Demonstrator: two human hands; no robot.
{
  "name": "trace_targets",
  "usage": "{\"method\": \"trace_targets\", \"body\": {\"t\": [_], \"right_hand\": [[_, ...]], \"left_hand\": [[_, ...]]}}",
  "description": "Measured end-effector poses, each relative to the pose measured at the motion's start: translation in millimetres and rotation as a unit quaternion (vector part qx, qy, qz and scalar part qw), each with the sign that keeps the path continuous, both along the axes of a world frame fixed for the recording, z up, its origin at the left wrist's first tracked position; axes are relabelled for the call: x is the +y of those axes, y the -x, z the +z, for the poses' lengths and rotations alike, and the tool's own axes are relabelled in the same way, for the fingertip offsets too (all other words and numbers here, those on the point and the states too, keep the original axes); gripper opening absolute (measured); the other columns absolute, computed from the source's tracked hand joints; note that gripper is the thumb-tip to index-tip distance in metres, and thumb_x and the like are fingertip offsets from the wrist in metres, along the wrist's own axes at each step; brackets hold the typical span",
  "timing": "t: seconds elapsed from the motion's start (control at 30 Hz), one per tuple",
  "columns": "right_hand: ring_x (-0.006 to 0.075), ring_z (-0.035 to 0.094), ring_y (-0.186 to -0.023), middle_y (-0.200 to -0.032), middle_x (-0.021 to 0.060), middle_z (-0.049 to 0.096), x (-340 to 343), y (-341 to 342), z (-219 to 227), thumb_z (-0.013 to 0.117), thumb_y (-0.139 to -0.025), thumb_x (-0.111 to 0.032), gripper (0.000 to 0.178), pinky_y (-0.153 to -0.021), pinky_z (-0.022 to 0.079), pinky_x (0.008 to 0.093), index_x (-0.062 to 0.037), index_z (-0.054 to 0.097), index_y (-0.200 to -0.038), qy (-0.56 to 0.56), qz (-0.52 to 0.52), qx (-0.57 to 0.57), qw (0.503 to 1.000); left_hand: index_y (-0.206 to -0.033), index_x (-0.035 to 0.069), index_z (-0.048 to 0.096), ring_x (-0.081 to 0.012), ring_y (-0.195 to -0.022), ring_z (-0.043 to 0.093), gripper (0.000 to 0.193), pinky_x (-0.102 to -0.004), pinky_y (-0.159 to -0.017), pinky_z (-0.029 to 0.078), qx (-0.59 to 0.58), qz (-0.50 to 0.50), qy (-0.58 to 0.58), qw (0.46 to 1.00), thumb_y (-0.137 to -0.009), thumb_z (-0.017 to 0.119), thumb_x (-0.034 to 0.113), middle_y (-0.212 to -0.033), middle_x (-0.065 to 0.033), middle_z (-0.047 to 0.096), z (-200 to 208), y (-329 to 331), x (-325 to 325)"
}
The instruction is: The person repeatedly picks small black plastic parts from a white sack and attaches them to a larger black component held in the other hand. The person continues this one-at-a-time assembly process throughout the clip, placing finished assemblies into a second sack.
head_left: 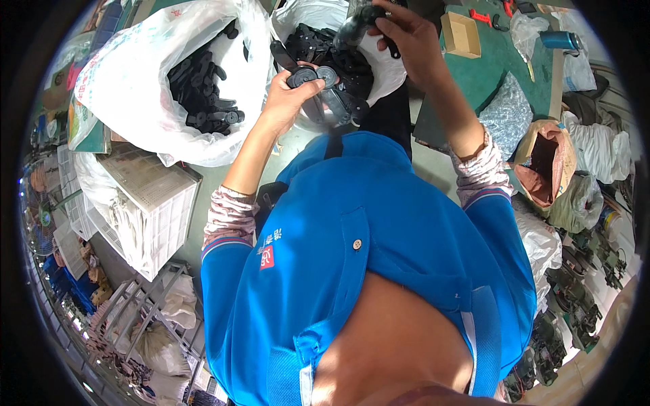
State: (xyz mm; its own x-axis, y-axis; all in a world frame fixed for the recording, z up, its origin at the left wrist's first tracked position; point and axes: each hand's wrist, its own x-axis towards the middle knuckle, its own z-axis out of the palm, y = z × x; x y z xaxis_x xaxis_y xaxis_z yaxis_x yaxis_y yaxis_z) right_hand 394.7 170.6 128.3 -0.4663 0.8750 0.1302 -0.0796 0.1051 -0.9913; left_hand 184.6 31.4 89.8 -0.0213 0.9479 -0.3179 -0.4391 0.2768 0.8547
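My left hand (286,100) is closed around several black plastic parts (302,77) with round disc heads and flat arms, held over the near side of a white bag (389,71). One disc (328,76) among them looks greyer. Inside that bag lies a heap of similar black pieces (315,44). Up at the bag's far right, my right hand (414,42) pinches a dark plastic part (359,26); it is smeared by motion, so its exact shape is unclear.
Left of my hands, a large white plastic bag (135,88) holds more black parts (203,88). On the green table (433,115) at right are a small cardboard box (462,35), bubble wrap (506,115) and a blue cup (560,40). A white crate (159,230) stands lower left.
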Motion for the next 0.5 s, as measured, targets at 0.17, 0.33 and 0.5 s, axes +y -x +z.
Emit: {"method": "trace_targets", "body": {"t": [0.17, 0.33, 0.5], "right_hand": [[0.0125, 0.058, -0.049, -0.066, 0.0073, 0.064, 41.2, 23.6, 43.9, 0.054, -0.095, -0.012, 0.028, -0.044, 0.045, 0.0253, 0.0039, 0.065, -0.074, 0.017, -0.028, -0.123, 0.992], [0.0135, 0.062, -0.064, -0.086, 0.0097, 0.067, 39.3, 9.4, -2.5, 0.058, -0.097, -0.018, 0.022, -0.054, 0.049, 0.0265, 0.001, 0.063, -0.107, 0.114, 0.011, -0.091, 0.989], [0.0223, 0.069, -0.092, -0.109, 0.0114, 0.066, -7.0, -6.1, -16.6, 0.063, -0.095, -0.03, 0.039, -0.071, 0.055, 0.0326, -0.0028, 0.057, -0.123, 0.066, 0.1, -0.264, 0.957]], "left_hand": [[-0.107, -0.001, 0.06, -0.0217, -0.088, 0.07, 0.023, -0.0339, -0.073, 0.06, -0.027, -0.021, 0.021, 0.999, -0.086, 0.069, 0.003, -0.094, -0.0117, 0.07, -3.9, 1.9, 5.3], [-0.104, -0.001, 0.062, -0.0192, -0.09, 0.07, 0.021, -0.0314, -0.082, 0.057, 0.059, -0.128, 0.019, 0.99, -0.085, 0.068, 0.006, -0.094, -0.0102, 0.071, -6.1, 14.0, 21.4], [-0.094, 0.001, 0.064, -0.007, -0.072, 0.057, 0.015, -0.024, -0.066, 0.048, 0.234, -0.27, -0.049, 0.933, -0.08, 0.064, 0.006, -0.08, -0.0005, 0.065, -19.8, 29.8, 26.3]]}}
